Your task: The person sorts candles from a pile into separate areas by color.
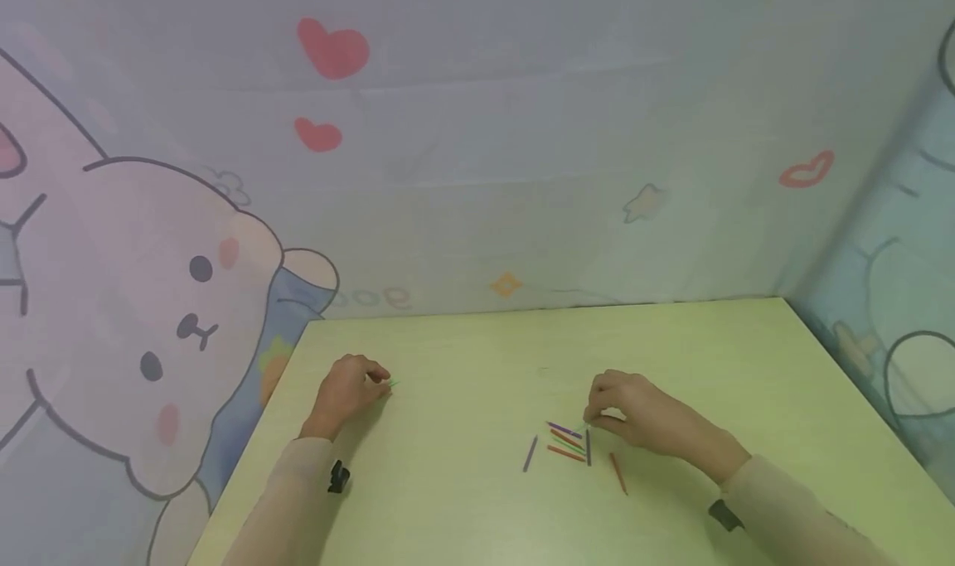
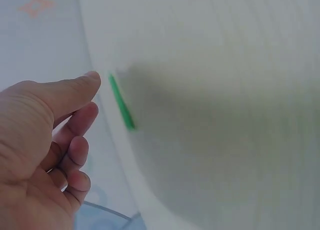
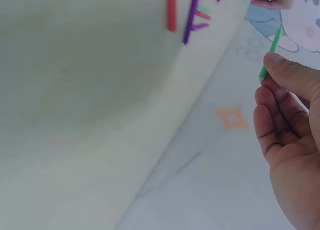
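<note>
My left hand [image 1: 351, 392] hovers over the left part of the table. Just off its thumb and fingertips is a thin green stick [image 2: 122, 102], with a narrow gap showing between them in the left wrist view. My right hand [image 1: 634, 408] pinches another slim green stick [image 3: 271, 52] between thumb and fingers; its tapered end points away from the palm. Beside that hand lies a group of sticks: a purple one [image 1: 564, 429], a red one [image 1: 567, 439], a green one [image 1: 569, 446], an orange one [image 1: 566, 453] and an upright-lying purple one [image 1: 588, 448].
Another purple stick [image 1: 530, 454] lies left of the group, and a red stick [image 1: 618, 473] lies to its right. The pale table [image 1: 462, 500] meets a printed cloth backdrop [image 1: 485, 168] along its back edge. More cloth hangs on both sides.
</note>
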`<state>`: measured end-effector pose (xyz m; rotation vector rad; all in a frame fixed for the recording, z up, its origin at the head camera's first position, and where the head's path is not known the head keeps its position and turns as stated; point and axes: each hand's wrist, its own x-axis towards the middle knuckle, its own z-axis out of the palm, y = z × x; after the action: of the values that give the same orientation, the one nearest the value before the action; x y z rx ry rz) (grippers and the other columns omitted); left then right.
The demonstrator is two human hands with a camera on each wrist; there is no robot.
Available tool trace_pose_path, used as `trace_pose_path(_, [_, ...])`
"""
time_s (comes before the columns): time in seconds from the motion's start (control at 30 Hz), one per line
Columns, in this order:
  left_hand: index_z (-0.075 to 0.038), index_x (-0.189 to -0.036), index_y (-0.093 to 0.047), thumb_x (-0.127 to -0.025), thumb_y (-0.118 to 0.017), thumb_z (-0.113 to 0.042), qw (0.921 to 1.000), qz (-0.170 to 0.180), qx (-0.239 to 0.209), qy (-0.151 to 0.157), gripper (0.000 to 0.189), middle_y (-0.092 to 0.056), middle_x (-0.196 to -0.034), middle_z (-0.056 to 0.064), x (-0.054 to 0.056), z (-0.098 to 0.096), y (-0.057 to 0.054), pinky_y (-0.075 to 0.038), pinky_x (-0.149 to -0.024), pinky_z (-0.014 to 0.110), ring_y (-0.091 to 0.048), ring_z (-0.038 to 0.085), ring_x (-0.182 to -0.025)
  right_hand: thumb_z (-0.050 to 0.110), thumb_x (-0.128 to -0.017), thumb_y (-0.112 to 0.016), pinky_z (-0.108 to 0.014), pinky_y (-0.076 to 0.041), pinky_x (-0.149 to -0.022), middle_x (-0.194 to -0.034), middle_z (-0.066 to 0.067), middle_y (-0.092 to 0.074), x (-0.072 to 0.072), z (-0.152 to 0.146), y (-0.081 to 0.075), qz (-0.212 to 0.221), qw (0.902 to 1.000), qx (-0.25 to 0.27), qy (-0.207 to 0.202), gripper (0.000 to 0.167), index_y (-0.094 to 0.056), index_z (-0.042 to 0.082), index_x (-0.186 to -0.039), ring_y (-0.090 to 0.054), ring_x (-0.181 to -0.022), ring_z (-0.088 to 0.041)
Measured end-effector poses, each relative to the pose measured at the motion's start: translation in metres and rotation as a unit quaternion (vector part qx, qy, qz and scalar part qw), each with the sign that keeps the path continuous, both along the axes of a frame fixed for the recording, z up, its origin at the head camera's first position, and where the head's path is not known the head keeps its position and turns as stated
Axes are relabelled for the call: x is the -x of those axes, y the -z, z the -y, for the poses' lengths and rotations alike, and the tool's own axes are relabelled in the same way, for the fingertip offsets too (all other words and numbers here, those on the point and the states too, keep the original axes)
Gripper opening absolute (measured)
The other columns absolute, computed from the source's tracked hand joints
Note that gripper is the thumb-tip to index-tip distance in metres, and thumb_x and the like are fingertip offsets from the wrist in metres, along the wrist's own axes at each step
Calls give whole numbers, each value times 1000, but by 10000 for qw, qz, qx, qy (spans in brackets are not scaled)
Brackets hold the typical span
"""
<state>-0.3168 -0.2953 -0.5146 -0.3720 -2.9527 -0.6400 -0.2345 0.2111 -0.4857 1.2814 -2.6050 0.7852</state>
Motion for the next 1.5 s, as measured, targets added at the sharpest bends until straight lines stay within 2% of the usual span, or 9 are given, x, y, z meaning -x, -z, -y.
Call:
trace_pose_path(0.13, [-10,-111,-87,-94,-90,-14,9997,-158,43,176,17,-79,-101,4,-7,-14,-6,-61,-88,52,-67,30,-104,-2,-92,-89,-28,-63,-81,-101,10,-70,12,4,-18,-250,9997,-8,2,22,-84,18,-100,-70,-93,-13])
trace_pose_path(0.3, [-11,-112,-87,-93,-92,-16,9988,-295,82,387,20,-78,-101,1,-19,-38,-12,-61,-86,46,-67,26,-102,-1,-93,-88,-27,-62,-80,-102,7,-70,29,13,-39,-486,9988,-2,-89,19,-85,16,-101,-70,-93,-13])
trace_pose_path(0.53, [-13,-111,-88,-93,-93,-18,9956,-504,245,752,19,-77,-98,-2,-34,-70,-19,-60,-84,40,-67,21,-97,0,-92,-89,-27,-61,-81,-101,6,-70,51,28,-57,-777,9966,51,-269,18,-85,16,-100,-70,-92,-13])
trace_pose_path(0.67, [-13,-112,-88,-93,-93,-19,9931,-541,180,1025,20,-78,-100,-3,-47,-83,-21,-60,-86,40,-67,21,-97,2,-93,-90,-28,-61,-81,-100,7,-70,61,37,-61,-833,9960,-5,-322,17,-85,17,-100,-70,-93,-13])
trace_pose_path(0.9, [-13,-112,-88,-93,-93,-21,9856,-703,138,1531,21,-79,-101,-3,-71,-103,-22,-57,-77,30,-65,19,-95,5,-95,-88,-31,-61,-81,-100,5,-70,76,50,-66,-805,9958,-45,-432,14,-86,16,-101,-70,-93,-16])
trace_pose_path(1.13, [-13,-113,-88,-94,-93,-22,9779,-860,92,1902,22,-80,-100,-1,-89,-128,-26,-57,-79,27,-67,20,-95,4,-94,-89,-32,-61,-81,-98,5,-70,94,61,-68,-1020,9929,-48,-605,14,-86,17,-101,-69,-92,-14])
trace_pose_path(1.33, [-16,-111,-89,-94,-93,-24,9723,-888,178,2153,20,-81,-99,-5,-108,-151,-16,-52,-77,19,-62,10,-92,7,-96,-87,-33,-62,-84,-102,4,-71,106,70,-68,-935,9929,-9,-734,13,-86,17,-103,-69,-95,-14])
trace_pose_path(1.5, [-18,-109,-89,-92,-94,-23,9692,-781,260,2321,17,-80,-101,-8,-119,-168,-6,-50,-80,14,-63,6,-96,7,-97,-87,-33,-61,-83,-101,5,-70,115,76,-66,-800,9932,-23,-847,13,-87,17,-105,-68,-95,-12])
